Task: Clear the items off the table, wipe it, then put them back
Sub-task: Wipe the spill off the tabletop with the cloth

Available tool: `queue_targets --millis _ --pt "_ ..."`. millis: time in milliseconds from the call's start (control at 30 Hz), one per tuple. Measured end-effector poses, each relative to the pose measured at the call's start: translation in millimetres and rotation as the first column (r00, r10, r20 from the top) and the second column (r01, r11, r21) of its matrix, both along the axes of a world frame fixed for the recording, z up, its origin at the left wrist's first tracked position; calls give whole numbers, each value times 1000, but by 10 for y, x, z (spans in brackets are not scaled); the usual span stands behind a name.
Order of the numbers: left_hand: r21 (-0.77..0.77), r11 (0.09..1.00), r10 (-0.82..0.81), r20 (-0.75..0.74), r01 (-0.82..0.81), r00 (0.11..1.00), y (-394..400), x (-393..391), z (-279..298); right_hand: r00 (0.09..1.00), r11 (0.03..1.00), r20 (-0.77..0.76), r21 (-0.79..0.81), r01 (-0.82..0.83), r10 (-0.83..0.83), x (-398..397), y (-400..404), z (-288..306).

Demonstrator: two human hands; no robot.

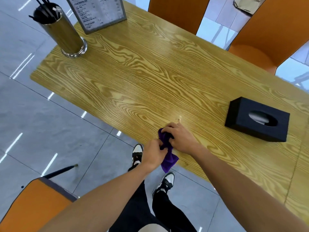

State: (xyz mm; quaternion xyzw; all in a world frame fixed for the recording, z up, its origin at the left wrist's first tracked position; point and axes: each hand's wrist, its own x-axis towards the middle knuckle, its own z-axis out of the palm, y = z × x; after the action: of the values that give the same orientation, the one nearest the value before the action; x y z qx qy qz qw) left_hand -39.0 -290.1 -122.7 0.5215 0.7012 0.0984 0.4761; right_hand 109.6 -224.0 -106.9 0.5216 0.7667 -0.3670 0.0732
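A purple cloth is bunched between both hands at the near edge of the wood-grain table. My left hand grips its lower part just off the table edge. My right hand grips its upper part over the tabletop. One corner of the cloth hangs down past the edge. A black tissue box lies on the table to the right. A metal holder with black chopsticks stands at the far left corner, beside a framed menu stand.
Two orange chairs stand along the far side of the table, and another orange chair is at my near left. Grey tiled floor surrounds the table. My feet in black-and-white shoes stand close to the table edge.
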Motion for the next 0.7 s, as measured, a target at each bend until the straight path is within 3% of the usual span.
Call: queue_targets --millis 200,467,600,700 --pt "-12 998 -66 10 66 998 -373 475 74 997 997 4 -20 72 -72 552 -522 36" --pt "-102 951 -287 66 293 956 -828 978 46 984 984 71 -64 167 -163 1233 -1196 49" --pt "-180 941 -250 203 287 947 -714 862 80 984 983 134 -121 137 -121 1248 -1002 237" --pt "-146 964 -195 181 222 964 -318 676 172 967 965 124 -107 237 -224 1115 -644 363"
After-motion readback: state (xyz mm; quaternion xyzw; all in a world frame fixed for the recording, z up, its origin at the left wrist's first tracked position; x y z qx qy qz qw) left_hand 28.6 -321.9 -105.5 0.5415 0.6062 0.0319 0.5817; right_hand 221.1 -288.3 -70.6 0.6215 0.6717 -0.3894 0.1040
